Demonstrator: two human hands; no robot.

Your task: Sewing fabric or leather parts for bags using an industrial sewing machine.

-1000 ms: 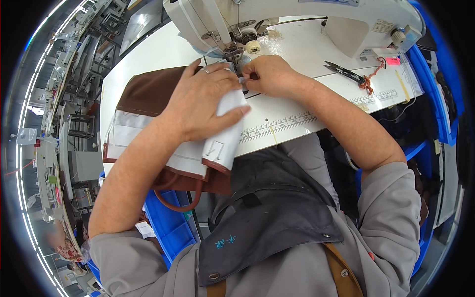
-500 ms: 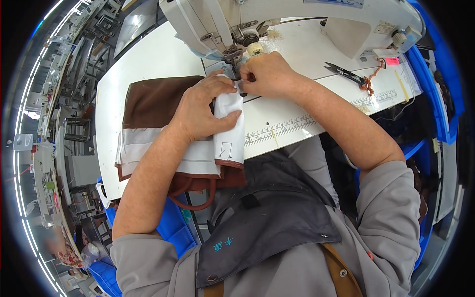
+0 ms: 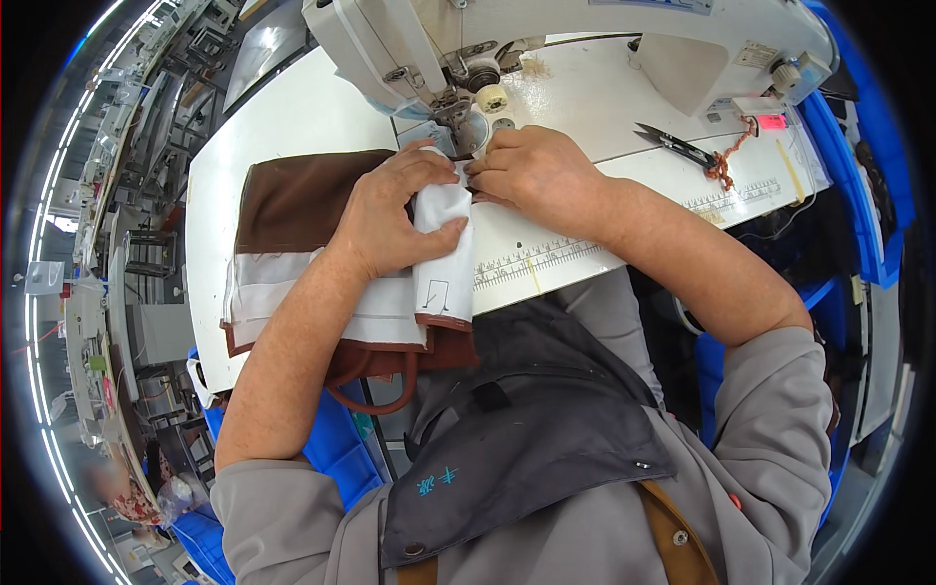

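Note:
A brown and white bag piece (image 3: 302, 205) with a brown loop handle (image 3: 400, 402) lies at the left of the sewing machine table. My left hand (image 3: 390, 210) grips its rolled white side (image 3: 444, 268), thumb on the near face and fingers over the top. Close to the sewing machine's needle area (image 3: 456, 115), my right hand (image 3: 536, 180) has its fingers closed at the far right edge of that white roll. Its fingertips pinch the edge, partly hidden. The stitching point itself is covered by the presser parts and fabric.
Black thread snips (image 3: 675, 144) with orange cord lie on the right of the white table (image 3: 263, 127). A printed ruler strip (image 3: 546, 261) runs along the front edge. The machine arm (image 3: 585, 19) spans the back. Blue bins (image 3: 877, 195) stand beyond the right end.
My right hand has shifted slightly right and toward me, its fingers lower beside the roll. The bag piece and my left hand have slid a little left.

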